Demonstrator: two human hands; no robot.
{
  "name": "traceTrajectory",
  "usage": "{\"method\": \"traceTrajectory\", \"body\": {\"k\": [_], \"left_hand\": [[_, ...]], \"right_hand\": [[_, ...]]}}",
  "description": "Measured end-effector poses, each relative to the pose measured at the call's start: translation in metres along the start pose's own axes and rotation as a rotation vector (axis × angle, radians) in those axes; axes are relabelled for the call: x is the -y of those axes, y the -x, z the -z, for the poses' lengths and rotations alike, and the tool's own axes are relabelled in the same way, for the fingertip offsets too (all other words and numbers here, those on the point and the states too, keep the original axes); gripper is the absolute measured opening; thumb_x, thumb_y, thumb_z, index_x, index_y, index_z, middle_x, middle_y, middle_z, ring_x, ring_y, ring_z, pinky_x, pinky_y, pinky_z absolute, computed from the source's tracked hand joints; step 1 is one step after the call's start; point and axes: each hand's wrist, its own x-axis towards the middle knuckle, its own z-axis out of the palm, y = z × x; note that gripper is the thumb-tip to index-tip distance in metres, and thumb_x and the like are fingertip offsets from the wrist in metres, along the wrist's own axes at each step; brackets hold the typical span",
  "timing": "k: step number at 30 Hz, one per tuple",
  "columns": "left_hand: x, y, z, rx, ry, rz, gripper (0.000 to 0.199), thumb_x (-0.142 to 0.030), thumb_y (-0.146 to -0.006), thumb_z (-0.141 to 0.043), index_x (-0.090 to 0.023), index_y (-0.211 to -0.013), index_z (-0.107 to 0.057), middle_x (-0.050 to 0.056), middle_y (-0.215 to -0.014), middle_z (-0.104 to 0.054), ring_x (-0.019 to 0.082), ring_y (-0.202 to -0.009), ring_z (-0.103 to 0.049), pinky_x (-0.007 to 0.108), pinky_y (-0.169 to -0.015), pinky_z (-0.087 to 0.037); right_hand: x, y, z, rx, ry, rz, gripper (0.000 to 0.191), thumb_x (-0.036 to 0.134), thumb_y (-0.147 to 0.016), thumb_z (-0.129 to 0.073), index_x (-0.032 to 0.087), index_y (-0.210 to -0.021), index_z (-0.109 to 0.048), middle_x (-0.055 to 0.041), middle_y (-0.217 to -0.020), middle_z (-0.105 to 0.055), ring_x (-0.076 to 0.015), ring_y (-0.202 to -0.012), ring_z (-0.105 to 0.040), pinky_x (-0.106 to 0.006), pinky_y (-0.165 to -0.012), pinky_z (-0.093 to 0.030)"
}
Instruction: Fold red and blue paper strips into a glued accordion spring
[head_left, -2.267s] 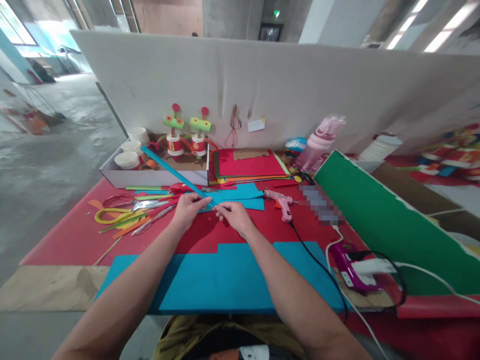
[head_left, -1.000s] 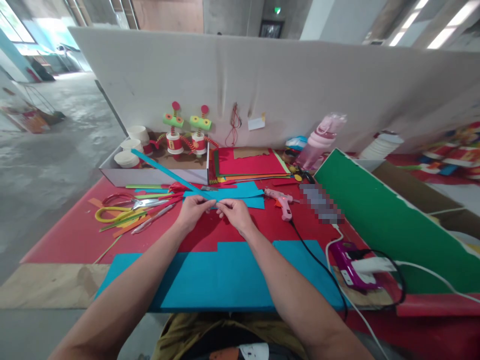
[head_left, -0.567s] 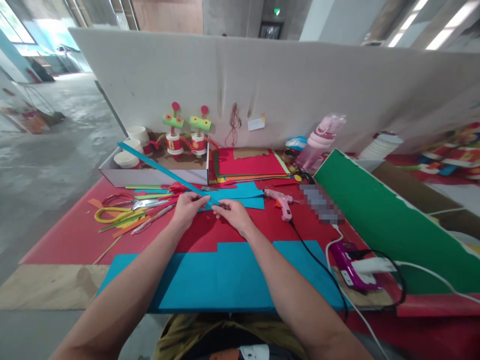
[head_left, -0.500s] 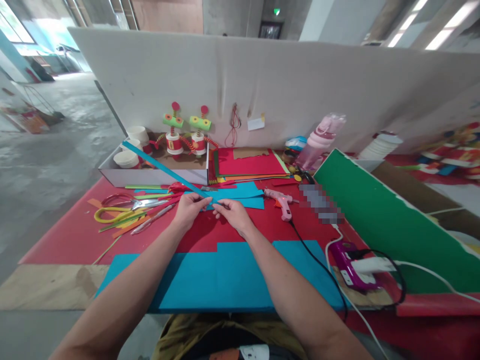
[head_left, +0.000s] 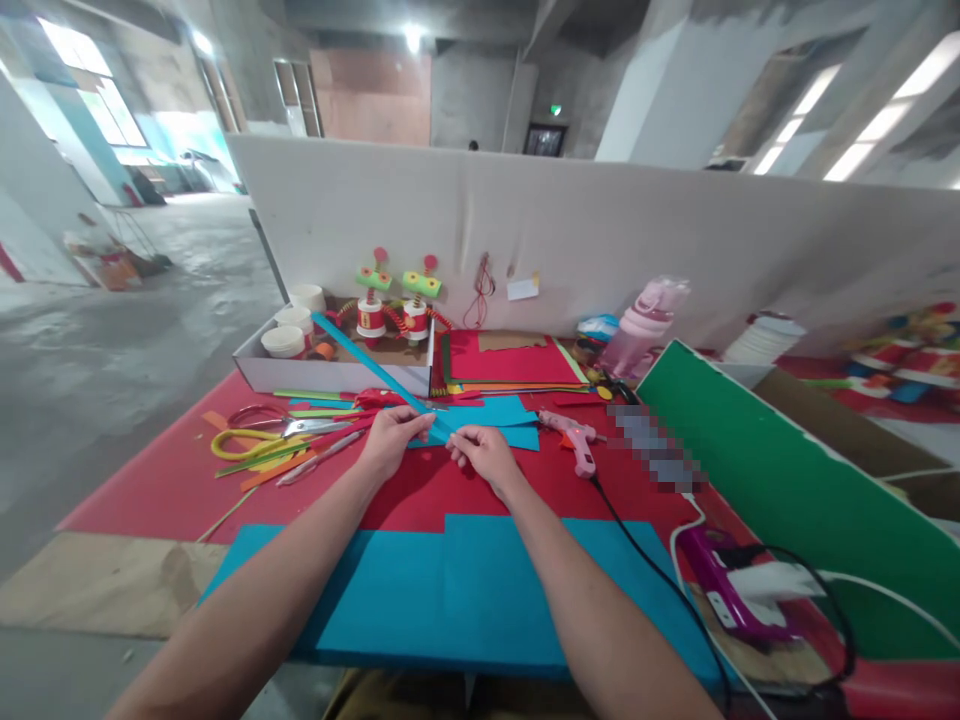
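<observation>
A long, narrow blue paper strip slants from above the white box down to my fingers. My left hand pinches it near its lower end. At that lower end my right hand also has its fingers closed on the strip. Blue paper pieces lie on the red table covering just behind my hands. Large blue sheets lie under my forearms at the front edge. To the right of my right hand rests a pink glue gun.
Left are scissors, a pen and coloured strips. Behind stands a white box with cups and two paper-cup figures. A red paper stack, pink bottle, green board and purple power strip with cables stand rightward.
The camera view has tilted up and shifted, so the table appears lower in the picture. My hands have moved slightly apart along the strip, both still gripping it.
</observation>
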Motion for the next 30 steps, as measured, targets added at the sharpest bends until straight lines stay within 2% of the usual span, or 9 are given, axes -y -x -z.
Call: {"method": "traceTrajectory", "body": {"k": [9, 14, 17, 19, 20, 24, 27, 29, 30], "left_hand": [[-0.006, -0.003, 0.006, -0.069, 0.148, 0.027, 0.034, -0.036, -0.056, -0.083, -0.013, -0.057, -0.057, -0.002, -0.049, -0.058, 0.008, -0.046, -0.052, 0.021, -0.049, -0.040], [-0.011, 0.000, 0.000, -0.114, 0.293, 0.152, 0.034, -0.031, -0.055, -0.084, -0.012, -0.064, -0.058, 0.002, -0.059, -0.064, 0.009, -0.050, -0.057, 0.021, -0.050, -0.048], [-0.011, 0.003, -0.006, -0.136, 0.378, 0.196, 0.029, -0.027, -0.058, -0.083, -0.012, -0.068, -0.060, 0.002, -0.060, -0.065, 0.008, -0.050, -0.058, 0.019, -0.051, -0.049], [-0.008, 0.006, -0.012, -0.107, 0.401, 0.204, 0.029, -0.027, -0.058, -0.083, -0.012, -0.064, -0.058, 0.001, -0.058, -0.063, 0.008, -0.049, -0.057, 0.018, -0.049, -0.048], [-0.006, 0.007, -0.015, -0.092, 0.398, 0.202, 0.031, -0.028, -0.058, -0.084, -0.013, -0.061, -0.057, 0.000, -0.054, -0.061, 0.007, -0.047, -0.055, 0.018, -0.047, -0.046], [-0.002, 0.013, -0.026, 0.029, 0.275, 0.193, 0.033, -0.037, -0.061, -0.080, -0.013, -0.056, -0.058, 0.000, -0.048, -0.056, 0.010, -0.042, -0.051, 0.022, -0.042, -0.041], [-0.005, 0.013, -0.024, 0.124, 0.172, 0.172, 0.025, -0.033, -0.063, -0.079, -0.012, -0.065, -0.065, 0.003, -0.059, -0.062, 0.010, -0.049, -0.053, 0.022, -0.048, -0.043], [-0.009, 0.011, -0.016, 0.206, 0.134, 0.165, 0.024, -0.026, -0.059, -0.081, -0.012, -0.075, -0.069, 0.006, -0.072, -0.067, 0.012, -0.058, -0.057, 0.024, -0.056, -0.047], [-0.011, 0.009, -0.012, 0.199, 0.147, 0.130, 0.029, -0.024, -0.058, -0.081, -0.014, -0.083, -0.070, 0.007, -0.078, -0.068, 0.014, -0.063, -0.060, 0.026, -0.060, -0.049]], "right_hand": [[0.009, 0.001, 0.017, 0.117, -0.113, -0.086, 0.034, 0.047, -0.067, -0.068, 0.015, -0.058, -0.064, -0.0005, -0.050, -0.059, -0.0089, -0.043, -0.049, -0.021, -0.045, -0.036], [0.016, 0.002, 0.016, -0.021, -0.544, 0.060, 0.039, 0.055, -0.064, -0.072, 0.020, -0.076, -0.059, 0.0039, -0.062, -0.058, -0.0093, -0.052, -0.050, -0.026, -0.061, -0.047], [0.014, 0.002, 0.004, 0.008, -0.560, 0.079, 0.045, 0.054, -0.058, -0.077, 0.022, -0.078, -0.054, 0.0069, -0.061, -0.053, -0.0094, -0.053, -0.049, -0.027, -0.064, -0.048], [0.010, 0.002, -0.007, 0.094, -0.385, 0.050, 0.042, 0.055, -0.061, -0.075, 0.020, -0.069, -0.052, 0.0054, -0.059, -0.052, -0.0106, -0.056, -0.050, -0.026, -0.065, -0.046], [0.009, 0.002, -0.013, 0.090, -0.328, 0.056, 0.043, 0.058, -0.063, -0.072, 0.020, -0.066, -0.051, 0.0053, -0.057, -0.050, -0.0109, -0.055, -0.049, -0.026, -0.062, -0.045], [0.011, 0.002, -0.023, -0.020, -0.230, 0.172, 0.042, 0.061, -0.080, -0.052, 0.022, -0.064, -0.051, 0.0027, -0.060, -0.051, -0.0128, -0.057, -0.049, -0.026, -0.059, -0.044], [0.018, -0.001, -0.008, -0.116, -0.249, 0.158, 0.044, 0.057, -0.081, -0.050, 0.022, -0.056, -0.048, 0.0014, -0.055, -0.049, -0.0142, -0.056, -0.049, -0.028, -0.061, -0.045], [0.023, -0.002, 0.013, -0.185, -0.402, 0.116, 0.041, 0.054, -0.078, -0.052, 0.022, -0.054, -0.047, 0.0008, -0.053, -0.048, -0.0149, -0.055, -0.049, -0.029, -0.061, -0.047], [0.025, -0.002, 0.025, -0.230, -0.525, 0.115, 0.036, 0.051, -0.076, -0.054, 0.022, -0.056, -0.048, 0.0001, -0.056, -0.051, -0.0149, -0.055, -0.050, -0.029, -0.059, -0.048]]}}
